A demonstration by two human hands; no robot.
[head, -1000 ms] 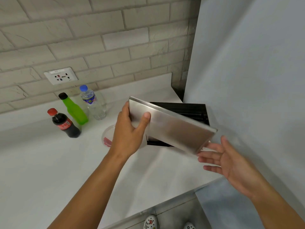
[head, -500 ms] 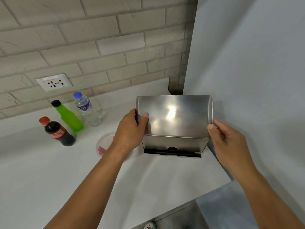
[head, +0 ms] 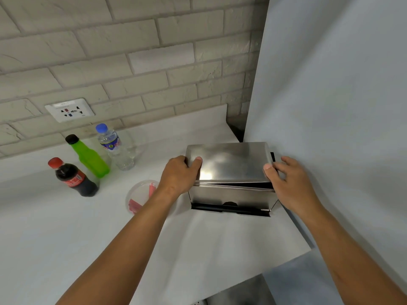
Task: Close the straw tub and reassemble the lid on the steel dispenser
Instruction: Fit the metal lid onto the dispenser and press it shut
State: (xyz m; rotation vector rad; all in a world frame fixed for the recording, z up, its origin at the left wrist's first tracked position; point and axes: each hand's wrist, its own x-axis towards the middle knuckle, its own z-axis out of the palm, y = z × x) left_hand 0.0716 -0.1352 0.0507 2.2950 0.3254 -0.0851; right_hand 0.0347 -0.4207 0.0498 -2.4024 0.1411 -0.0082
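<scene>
The lid (head: 229,164) sits between both hands, its long axis running left to right, lying on top of the dispenser (head: 231,198) but not yet seated: a dark gap shows along its front edge, wider toward the right. The left hand (head: 179,177) has its grip clamped on the lid's left end, thumb on top. The right hand (head: 288,179) pinches the right end, thumb on the top corner, fingers loosely spread behind. Both are equally near, so pressing down evenly looks like the next need. The dispenser stands on the worktop (head: 220,243) against the right wall. The tub (head: 141,197), holding red straws, lies left of it, partly behind the left forearm; whether it is closed I cannot tell.
</scene>
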